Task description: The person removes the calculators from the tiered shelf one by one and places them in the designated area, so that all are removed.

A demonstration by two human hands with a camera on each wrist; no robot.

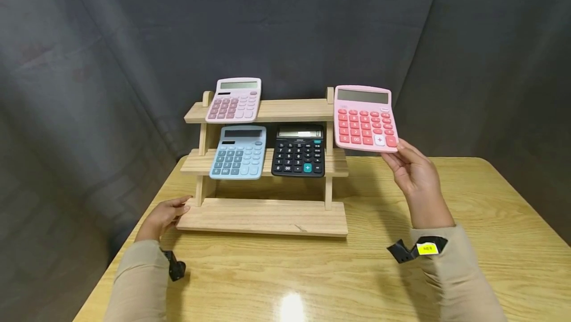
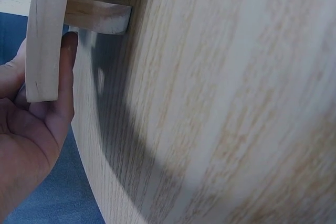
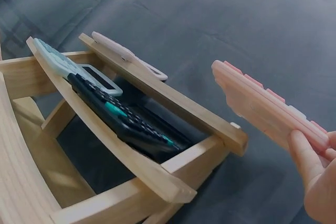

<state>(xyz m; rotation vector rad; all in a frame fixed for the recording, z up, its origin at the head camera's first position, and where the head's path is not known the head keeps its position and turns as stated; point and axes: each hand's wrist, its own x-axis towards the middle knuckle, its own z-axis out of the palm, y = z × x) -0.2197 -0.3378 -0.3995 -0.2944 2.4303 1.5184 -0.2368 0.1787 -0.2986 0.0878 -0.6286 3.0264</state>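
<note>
Your left hand (image 1: 163, 216) pinches the pale wooden 3-tier rack (image 1: 263, 215) at its front; your right hand (image 1: 415, 169) grasps the pink rectangular plastic calculator (image 1: 363, 119), just right of the top tier (image 1: 294, 110). Shelving seems underway; next likely calls for easing it left.

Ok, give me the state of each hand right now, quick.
Left hand: gripping the bottom shelf of the wooden rack at its left end.
Right hand: holding the pink calculator with coral keys by a lower corner.

Top shelf (image 1: 292, 110) free R of lilac calc (image 1: 235, 100), but R end peg (image 1: 330, 95) in way.
</note>
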